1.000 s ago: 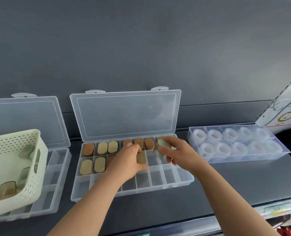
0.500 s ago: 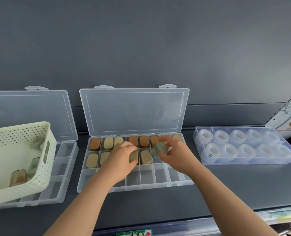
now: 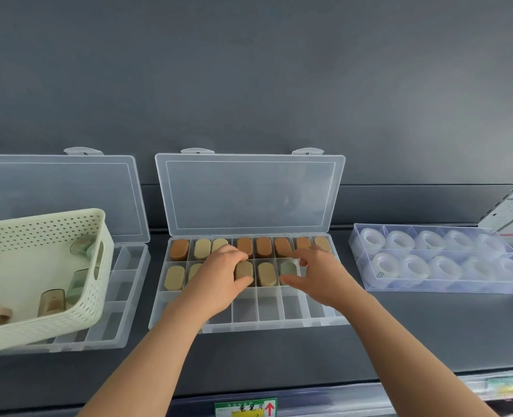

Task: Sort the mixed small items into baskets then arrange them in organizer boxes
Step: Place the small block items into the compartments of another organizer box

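Note:
A clear organizer box (image 3: pixel 279 322) lies open in the middle, its lid leaning on the wall. Its back row holds several brown and tan oval pieces, and more stand in the middle row. My left hand (image 3: pixel 219 278) grips an olive oval piece (image 3: pixel 244 273) standing in a middle-row compartment. My right hand (image 3: pixel 318 275) pinches a grey-green oval piece (image 3: pixel 288 269) set into the compartment two places to the right. A tan piece (image 3: pixel 266 275) stands between them. The front row has nothing in it.
A cream perforated basket (image 3: pixel 77 311) with several translucent pieces sits on a second open organizer (image 3: pixel 111 332) at the left. A clear tray (image 3: pixel 447 288) of tape rolls (image 3: pixel 414 266) lies at the right. A label strip (image 3: pixel 246 409) marks the shelf's front edge.
Both hands have lowered their pieces into middle-row compartments: the olive one on the left, the grey-green one on the right. The view has shifted, so the boxes appear further right.

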`<state>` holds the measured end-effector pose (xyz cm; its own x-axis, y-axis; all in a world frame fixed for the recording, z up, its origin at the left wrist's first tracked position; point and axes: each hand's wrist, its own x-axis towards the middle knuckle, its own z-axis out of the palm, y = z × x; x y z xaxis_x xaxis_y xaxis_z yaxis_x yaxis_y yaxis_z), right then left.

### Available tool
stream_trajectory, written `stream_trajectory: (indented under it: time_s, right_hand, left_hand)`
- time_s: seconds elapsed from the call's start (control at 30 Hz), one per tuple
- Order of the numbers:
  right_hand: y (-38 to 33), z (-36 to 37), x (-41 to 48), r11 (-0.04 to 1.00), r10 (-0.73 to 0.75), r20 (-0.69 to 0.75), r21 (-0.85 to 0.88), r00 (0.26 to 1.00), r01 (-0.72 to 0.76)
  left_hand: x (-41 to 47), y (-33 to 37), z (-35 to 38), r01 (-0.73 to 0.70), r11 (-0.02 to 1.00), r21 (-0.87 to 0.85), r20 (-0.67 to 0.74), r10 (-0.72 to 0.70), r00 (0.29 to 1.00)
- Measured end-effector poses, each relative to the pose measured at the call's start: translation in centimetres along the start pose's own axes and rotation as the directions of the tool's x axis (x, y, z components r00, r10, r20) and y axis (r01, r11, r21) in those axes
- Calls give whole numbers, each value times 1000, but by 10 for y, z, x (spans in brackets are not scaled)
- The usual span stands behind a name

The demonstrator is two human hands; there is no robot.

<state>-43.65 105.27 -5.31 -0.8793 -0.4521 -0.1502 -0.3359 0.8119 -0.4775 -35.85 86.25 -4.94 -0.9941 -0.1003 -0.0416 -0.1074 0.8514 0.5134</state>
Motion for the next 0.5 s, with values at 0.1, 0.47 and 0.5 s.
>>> stream_trajectory:
  time_s: [0.1,0.47,0.5]
  right_hand:
    - [-13,-7,-4,998,-54,-68,-24,996,52]
    - [-195,16,2,902,-413,-61,114,909,417]
    - [-213,23,5,890,-433,-47,134,900,435]
  left_hand:
    - [-9,-3,-12,-8,1000,-6,-37,7,999]
    - [-107,-104,-146,56,998,-40,-326,-66,943]
    - [-116,-121,-159,89,995,-44,-334,-98,938]
